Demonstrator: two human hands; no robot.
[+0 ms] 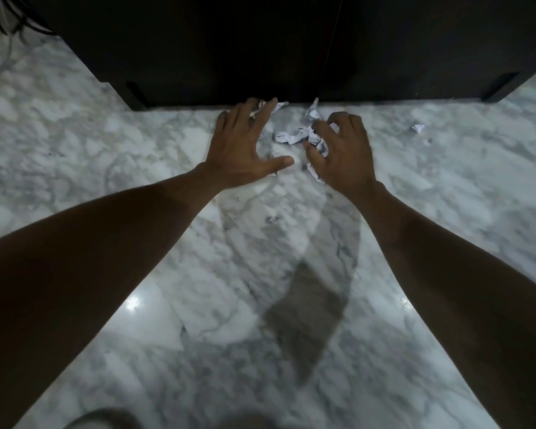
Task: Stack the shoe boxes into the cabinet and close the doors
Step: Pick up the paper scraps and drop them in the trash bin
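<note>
A dark cabinet (260, 51) fills the top of the view; a thin vertical seam between its doors shows at the right of centre and the doors look closed. No shoe box is in sight. Crumpled white paper scraps (288, 136) lie on the marble floor (260, 274) right in front of the cabinet. My left hand (245, 144) hovers over the left scraps with its fingers spread. My right hand (344, 153) has its fingers curled around a wad of the crumpled paper.
One small paper scrap (417, 127) lies apart to the right. Dark cables (10, 17) hang at the top left corner. The cabinet's base edge runs across the floor just beyond my fingertips. The polished floor reflects two lights.
</note>
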